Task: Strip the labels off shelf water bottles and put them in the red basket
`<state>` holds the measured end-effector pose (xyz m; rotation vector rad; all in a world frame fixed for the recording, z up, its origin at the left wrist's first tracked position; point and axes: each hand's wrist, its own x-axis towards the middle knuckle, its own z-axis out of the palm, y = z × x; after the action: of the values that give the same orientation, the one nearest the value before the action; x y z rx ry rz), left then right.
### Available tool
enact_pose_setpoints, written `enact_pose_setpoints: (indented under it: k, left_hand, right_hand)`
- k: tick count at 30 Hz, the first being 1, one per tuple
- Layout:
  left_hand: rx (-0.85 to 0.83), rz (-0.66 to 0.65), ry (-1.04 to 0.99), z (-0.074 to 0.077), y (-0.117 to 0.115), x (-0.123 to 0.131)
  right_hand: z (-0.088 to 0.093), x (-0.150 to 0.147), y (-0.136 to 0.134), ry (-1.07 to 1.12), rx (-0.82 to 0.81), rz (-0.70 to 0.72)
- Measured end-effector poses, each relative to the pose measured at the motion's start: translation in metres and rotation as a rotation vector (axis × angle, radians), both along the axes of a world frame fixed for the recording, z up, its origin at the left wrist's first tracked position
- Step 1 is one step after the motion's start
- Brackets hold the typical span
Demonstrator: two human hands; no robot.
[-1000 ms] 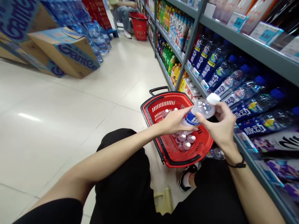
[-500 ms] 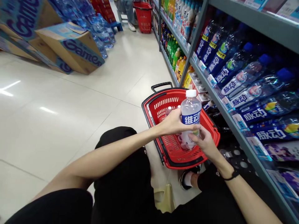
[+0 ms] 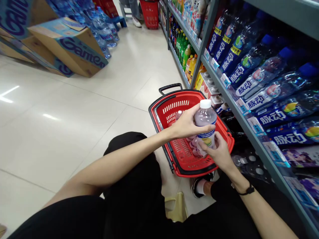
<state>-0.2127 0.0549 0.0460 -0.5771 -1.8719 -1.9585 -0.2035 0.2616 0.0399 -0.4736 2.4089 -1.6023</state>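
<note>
Upright over a red shopping basket, a clear drink bottle with a white cap and a blue-and-white label is held in both hands. My left hand wraps its upper part, the fingers crossing the front of the label. Lower down, my right hand grips the bottle from the right side. Inside the basket lie several other clear bottles, partly hidden by my left hand and the held bottle. The basket's black handle sticks up at its far end.
On the right a grey shelf carries rows of blue-labelled drink bottles. Cardboard cartons and large water bottles stand at the far left. Another red basket and a person's leg are at the back.
The bottle has turned in my hands: its large label lettering is now mostly covered, and a fruit picture shows. The whole view has shifted slightly.
</note>
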Motion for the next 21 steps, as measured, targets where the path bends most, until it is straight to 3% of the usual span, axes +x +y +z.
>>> enact_pose_setpoints:
  k: [8, 15, 21]
  left_hand:
    - [-0.219, 0.095, 0.107, 0.002, -0.007, 0.007]
    - [-0.314, 0.19, 0.33, 0.002, -0.009, 0.006]
    - [-0.328, 0.204, 0.598, -0.007, -0.003, 0.008]
  right_hand:
    - [-0.003, 0.004, -0.004, 0.274, 0.3, -0.121]
    - [0.005, -0.003, -0.004, 0.461, 0.319, -0.033]
    - [-0.001, -0.009, 0.006, 0.517, 0.285, 0.161]
